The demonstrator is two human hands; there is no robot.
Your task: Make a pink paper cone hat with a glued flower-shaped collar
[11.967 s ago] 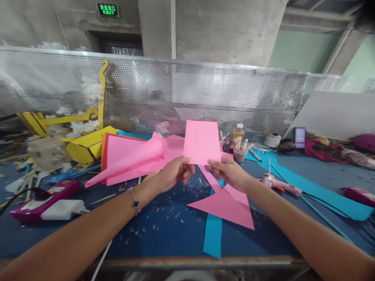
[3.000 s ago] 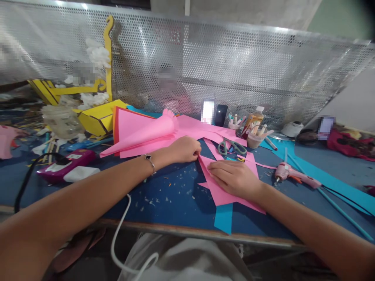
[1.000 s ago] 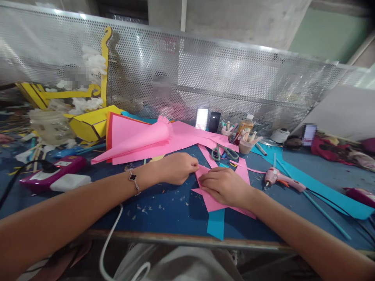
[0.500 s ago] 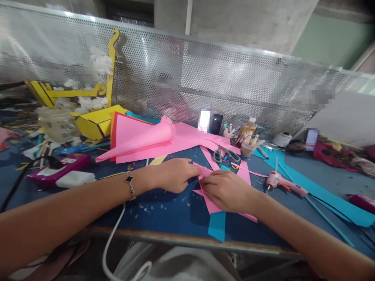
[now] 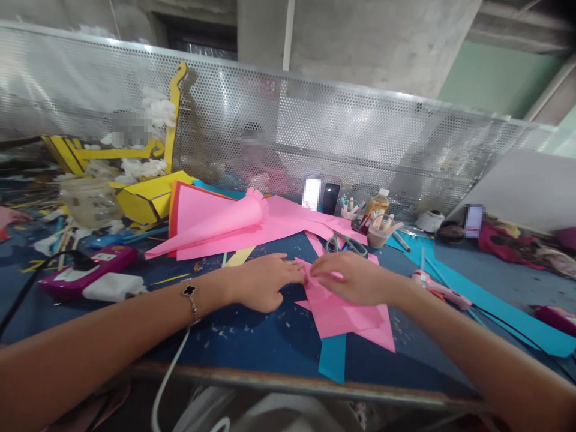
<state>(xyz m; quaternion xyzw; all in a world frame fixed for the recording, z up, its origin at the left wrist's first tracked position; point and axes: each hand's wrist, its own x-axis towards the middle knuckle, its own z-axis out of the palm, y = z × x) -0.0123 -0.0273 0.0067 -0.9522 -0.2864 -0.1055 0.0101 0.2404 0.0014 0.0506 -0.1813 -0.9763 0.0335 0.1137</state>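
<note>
Your left grip (image 5: 263,282) lies open, fingers nearly flat, with the tips at the edge of the folded pink paper sheet (image 5: 346,318). Your right grip (image 5: 353,279) curves loosely over the sheet's upper part; you can't tell whether it is pinching a layer. The sheet lies on the dark blue table (image 5: 252,348), its pointed corners spread, partly over a teal paper strip (image 5: 332,359).

The sheet looks light, thin and soft. It will likely slide easily on the table and crease or tear if tugged by a point. Its layers may also shift apart. Your best hold is probably a flat palm on the thick folded middle, with a thumb-and-finger pinch at an outer edge. The scissors (image 5: 344,244) lie just beyond the sheet, and the pink glue gun (image 5: 436,289) sits to your right.
</note>
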